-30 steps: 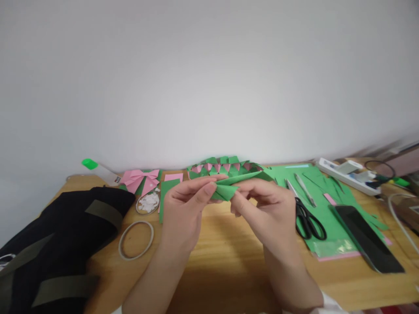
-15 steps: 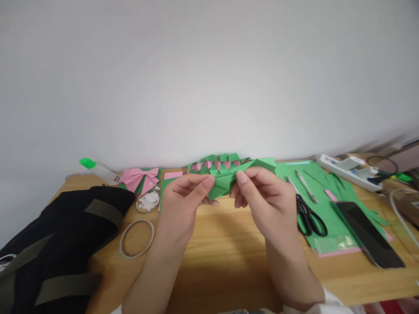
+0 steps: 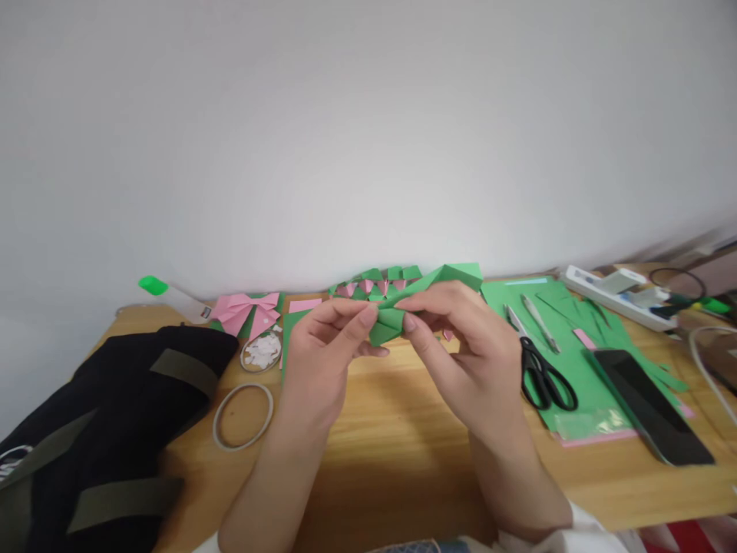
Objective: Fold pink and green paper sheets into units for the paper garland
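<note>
A folded piece of green paper is held up above the table between my two hands. My left hand pinches its left end between thumb and fingers. On the other side, my right hand grips it with thumb and index finger, and a pointed green flap sticks out above the knuckles. Behind the paper stand several green and pink folded pieces, partly hidden by it.
At left lie a pink bow, a tape roll, a glue bottle and a black bag. At right, scissors, a pen and a phone rest on green sheets; a power strip is behind.
My right hand has shifted its hold: its fingers now arch over the top of the paper. The near part of the paper looks more compact and folded, and its right flap sits slightly higher.
</note>
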Tool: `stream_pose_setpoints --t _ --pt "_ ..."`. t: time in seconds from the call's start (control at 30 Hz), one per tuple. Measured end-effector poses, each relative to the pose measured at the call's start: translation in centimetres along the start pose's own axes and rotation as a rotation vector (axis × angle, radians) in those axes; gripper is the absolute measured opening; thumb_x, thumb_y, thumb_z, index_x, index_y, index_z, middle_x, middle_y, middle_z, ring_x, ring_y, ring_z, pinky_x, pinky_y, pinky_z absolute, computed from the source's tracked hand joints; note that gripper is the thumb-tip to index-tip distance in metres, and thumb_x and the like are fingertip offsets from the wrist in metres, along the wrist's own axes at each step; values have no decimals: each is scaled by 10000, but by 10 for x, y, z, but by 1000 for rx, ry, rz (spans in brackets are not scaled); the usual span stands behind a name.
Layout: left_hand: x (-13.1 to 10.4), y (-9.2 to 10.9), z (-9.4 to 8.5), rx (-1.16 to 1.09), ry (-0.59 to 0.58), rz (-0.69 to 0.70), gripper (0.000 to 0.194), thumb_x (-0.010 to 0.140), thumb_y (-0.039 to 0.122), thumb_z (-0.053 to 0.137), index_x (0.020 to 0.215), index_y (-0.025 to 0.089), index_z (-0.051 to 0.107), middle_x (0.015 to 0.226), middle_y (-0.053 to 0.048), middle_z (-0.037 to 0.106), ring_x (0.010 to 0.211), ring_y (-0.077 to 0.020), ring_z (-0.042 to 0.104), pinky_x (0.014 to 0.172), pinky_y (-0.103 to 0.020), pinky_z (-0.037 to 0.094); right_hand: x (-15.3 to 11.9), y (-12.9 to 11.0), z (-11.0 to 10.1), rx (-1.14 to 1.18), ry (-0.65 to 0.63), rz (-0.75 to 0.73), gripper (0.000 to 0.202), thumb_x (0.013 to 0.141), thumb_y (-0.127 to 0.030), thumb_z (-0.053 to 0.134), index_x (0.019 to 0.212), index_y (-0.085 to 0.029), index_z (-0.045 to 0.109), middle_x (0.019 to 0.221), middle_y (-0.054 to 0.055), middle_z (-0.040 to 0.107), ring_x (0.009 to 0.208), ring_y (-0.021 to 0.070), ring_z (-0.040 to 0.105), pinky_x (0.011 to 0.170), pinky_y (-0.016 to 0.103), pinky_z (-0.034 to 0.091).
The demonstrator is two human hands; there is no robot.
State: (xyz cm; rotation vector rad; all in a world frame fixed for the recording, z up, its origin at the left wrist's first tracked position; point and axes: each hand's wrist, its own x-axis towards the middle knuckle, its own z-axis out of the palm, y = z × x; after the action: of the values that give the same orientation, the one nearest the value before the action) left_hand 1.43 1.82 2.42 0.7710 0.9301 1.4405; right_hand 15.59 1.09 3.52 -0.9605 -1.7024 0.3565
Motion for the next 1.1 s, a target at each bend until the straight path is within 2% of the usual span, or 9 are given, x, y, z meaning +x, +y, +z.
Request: stream_pose_setpoints --t 0.17,0.3,0.43,0.53,0.7,0.93,1.1 --pt "-1 -3 -2 9 -78 -9 204 680 360 840 808 210 787 767 -40 769 679 -195 724 554 -300 630 -2 1 1 47 39 5 159 861 -54 607 898 -203 650 815 8 626 699 112 577 565 235 477" --pt "-2 -5 -3 29 -187 3 188 687 329 843 854 250 806 885 -50 795 784 -219 746 674 -318 636 -4 2 1 180 67 87 161 857 -48 611 873 -201 658 805 0 615 682 99 574 558 231 478" --pt "-4 -7 -3 67 -222 65 124 748 288 805 872 282 808 916 -23 799 834 -196 750 772 -297 621 -5 2 1 306 79 197 119 845 -89 641 802 -197 669 726 -2 617 663 125 596 561 263 504" --pt "-5 -9 -3 109 -230 101 113 790 275 771 896 299 805 919 -10 799 819 -183 749 758 -282 617 -5 1 0 334 95 238 117 829 -95 653 767 -193 670 689 -4 621 636 130 603 555 272 506" --pt "-4 -11 -7 152 -190 143 102 826 304 740 905 318 803 953 13 796 908 -165 736 827 -245 585 -6 -1 -1 350 105 282 106 821 -112 667 750 -190 677 672 -10 631 609 115 601 554 256 510" --pt "-3 -11 -8 115 -231 140 95 841 322 726 898 315 802 963 10 795 915 -167 731 870 -270 570 -4 -2 -2 338 141 430 102 766 -180 744 679 -187 693 577 -23 657 502 98 588 441 214 470" --pt "-3 -12 -7 103 -225 111 112 837 340 729 905 292 804 955 -5 796 927 -178 728 851 -268 578 -1 1 -3 386 158 460 100 739 -161 763 663 -194 706 526 -32 666 451 96 610 412 193 489"
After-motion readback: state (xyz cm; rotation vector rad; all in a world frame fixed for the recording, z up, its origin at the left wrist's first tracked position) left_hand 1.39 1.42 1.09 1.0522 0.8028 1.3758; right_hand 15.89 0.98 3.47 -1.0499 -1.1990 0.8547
